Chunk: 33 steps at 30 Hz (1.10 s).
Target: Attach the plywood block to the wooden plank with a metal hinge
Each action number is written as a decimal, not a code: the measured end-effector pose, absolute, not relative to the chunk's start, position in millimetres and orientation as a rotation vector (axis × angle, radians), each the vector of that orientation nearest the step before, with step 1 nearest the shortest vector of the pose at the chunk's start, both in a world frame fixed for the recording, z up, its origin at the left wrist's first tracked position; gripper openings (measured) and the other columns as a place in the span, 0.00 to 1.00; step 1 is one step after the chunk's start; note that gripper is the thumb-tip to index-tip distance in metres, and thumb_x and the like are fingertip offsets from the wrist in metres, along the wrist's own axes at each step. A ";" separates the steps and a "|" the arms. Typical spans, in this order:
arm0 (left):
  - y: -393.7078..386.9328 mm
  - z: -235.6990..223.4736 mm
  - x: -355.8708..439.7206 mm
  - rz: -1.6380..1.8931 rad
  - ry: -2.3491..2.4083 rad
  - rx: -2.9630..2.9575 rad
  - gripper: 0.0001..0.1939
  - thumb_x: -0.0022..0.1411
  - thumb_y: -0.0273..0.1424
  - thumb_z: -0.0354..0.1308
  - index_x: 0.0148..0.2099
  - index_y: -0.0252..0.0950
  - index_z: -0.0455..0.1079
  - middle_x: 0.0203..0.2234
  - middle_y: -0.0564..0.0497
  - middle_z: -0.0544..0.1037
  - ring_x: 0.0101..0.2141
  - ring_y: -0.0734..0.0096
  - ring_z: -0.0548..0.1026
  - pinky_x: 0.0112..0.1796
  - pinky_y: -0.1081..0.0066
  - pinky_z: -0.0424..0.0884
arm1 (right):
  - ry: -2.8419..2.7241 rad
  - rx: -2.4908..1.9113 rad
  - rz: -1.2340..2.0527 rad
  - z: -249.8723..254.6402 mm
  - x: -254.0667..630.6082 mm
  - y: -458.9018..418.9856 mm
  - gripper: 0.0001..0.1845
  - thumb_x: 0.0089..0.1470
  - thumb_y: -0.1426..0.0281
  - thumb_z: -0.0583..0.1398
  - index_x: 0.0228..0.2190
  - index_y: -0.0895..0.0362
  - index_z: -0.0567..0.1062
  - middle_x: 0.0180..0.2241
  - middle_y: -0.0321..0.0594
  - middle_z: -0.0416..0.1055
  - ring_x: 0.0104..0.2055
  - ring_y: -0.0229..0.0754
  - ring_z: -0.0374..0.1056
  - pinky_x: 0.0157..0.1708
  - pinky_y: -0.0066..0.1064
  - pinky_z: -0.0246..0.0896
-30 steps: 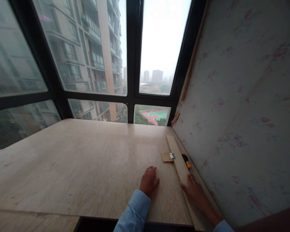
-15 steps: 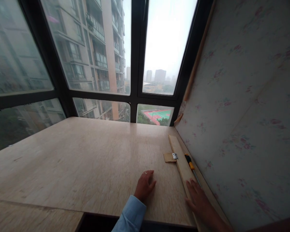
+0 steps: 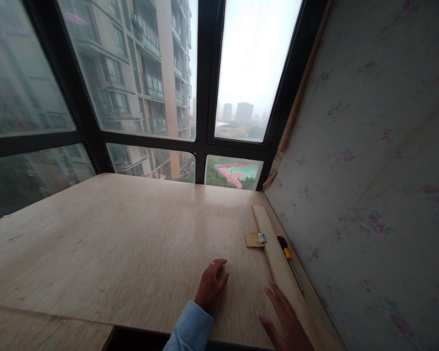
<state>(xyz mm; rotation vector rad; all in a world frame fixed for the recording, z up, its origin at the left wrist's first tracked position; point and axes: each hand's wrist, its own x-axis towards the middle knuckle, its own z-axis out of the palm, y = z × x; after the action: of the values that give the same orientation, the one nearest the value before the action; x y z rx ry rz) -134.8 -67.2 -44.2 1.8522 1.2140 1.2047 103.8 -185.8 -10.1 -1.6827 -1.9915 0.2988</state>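
My left hand [image 3: 211,283], a ring on one finger, rests on the stone sill with its fingers loosely bent and the thumb apart, holding nothing. To its right my right hand [image 3: 283,317] is open at the near end of a long wooden board [image 3: 274,251], fingers stretched forward; whether it touches the board I cannot tell. A small metal hinge [image 3: 262,238] joins the board's left edge to a small wooden piece [image 3: 252,240]. Between the board and the wall lies a screwdriver [image 3: 287,253] with a black and yellow handle, its shaft pointing towards me.
The beige stone sill [image 3: 131,239] spreads to the left, with a dark opening [image 3: 139,340] below its near edge. A flowered wall [image 3: 369,170] bounds the right side. Dark-framed windows [image 3: 201,97] stand along the far side and left.
My right hand has drawn back towards me and left from the board, uncovering the screwdriver's shaft tip. The left hand keeps its pose on the sill. The view has shifted slightly.
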 end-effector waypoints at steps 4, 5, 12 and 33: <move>-68.8 -32.6 -140.6 1.338 1.224 1.692 0.12 0.59 0.31 0.52 0.43 0.36 0.73 0.39 0.44 0.78 0.40 0.64 0.77 0.41 0.63 0.76 | -1.729 -1.433 0.640 24.9 35.8 -161.4 0.20 0.61 0.57 0.52 0.41 0.53 0.80 0.47 0.47 0.76 0.49 0.48 0.72 0.51 0.37 0.67; -68.9 -30.3 -143.7 1.368 1.252 1.662 0.12 0.58 0.30 0.51 0.41 0.36 0.73 0.38 0.45 0.78 0.39 0.65 0.77 0.39 0.64 0.76 | -1.635 -1.406 0.698 28.7 22.5 -148.9 0.21 0.60 0.56 0.53 0.38 0.55 0.80 0.42 0.48 0.78 0.44 0.48 0.74 0.45 0.36 0.70; -69.2 -23.8 -165.4 1.458 1.403 1.490 0.12 0.54 0.28 0.49 0.36 0.36 0.74 0.33 0.46 0.80 0.35 0.64 0.78 0.38 0.64 0.76 | -1.403 -1.399 0.822 1.3 -12.9 -80.9 0.24 0.52 0.49 0.60 0.26 0.59 0.77 0.26 0.43 0.76 0.30 0.46 0.71 0.32 0.33 0.65; -77.8 -17.6 -158.1 1.455 1.644 1.496 0.01 0.48 0.28 0.51 0.27 0.37 0.62 0.20 0.56 0.65 0.22 0.74 0.63 0.25 0.74 0.62 | -1.784 -1.343 0.622 -16.0 -14.2 -92.2 0.19 0.61 0.59 0.55 0.26 0.56 0.75 0.29 0.41 0.72 0.34 0.43 0.67 0.37 0.32 0.59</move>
<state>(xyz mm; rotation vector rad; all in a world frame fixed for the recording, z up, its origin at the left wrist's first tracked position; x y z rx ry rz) -158.1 -77.8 -17.6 1.4962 1.6436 1.4548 -14.2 -92.2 -16.0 -1.3429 -1.7841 0.6219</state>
